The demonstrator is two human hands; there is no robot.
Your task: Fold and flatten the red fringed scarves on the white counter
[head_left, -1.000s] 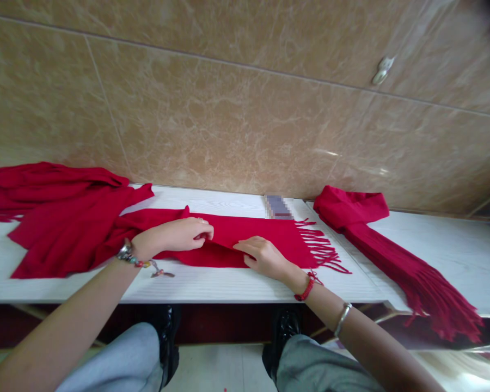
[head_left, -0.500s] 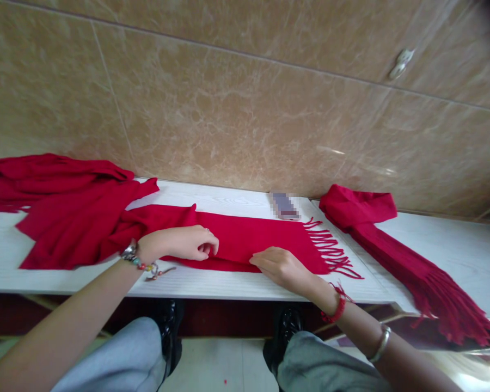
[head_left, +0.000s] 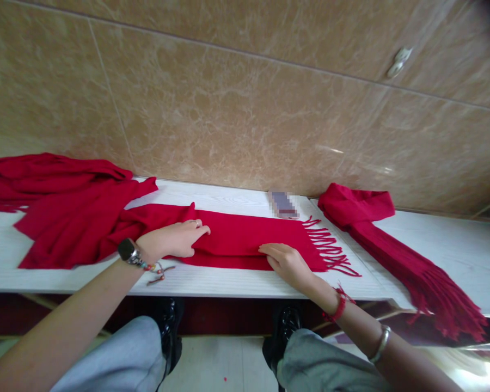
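Observation:
A red fringed scarf [head_left: 237,231] lies lengthwise on the white bench top, its tassels pointing right. A fold runs along its near side, and its left part is bunched up. My left hand [head_left: 177,238] rests on the scarf near the bunched part, thumb and forefinger spread apart. Farther right, my right hand [head_left: 288,264] touches the near fold with fingers stretched out, open. Neither hand visibly grips the cloth.
More crumpled red cloth [head_left: 73,218] lies at the left. On the right, another red fringed scarf [head_left: 363,223] hangs its tassels over the front edge. A blurred phone [head_left: 283,203] lies behind the middle scarf, before a brown tiled wall [head_left: 228,109].
My left hand has shifted slightly left and back, and its fingers have spread. My right hand has moved a little right, its fingers straightening along the fold.

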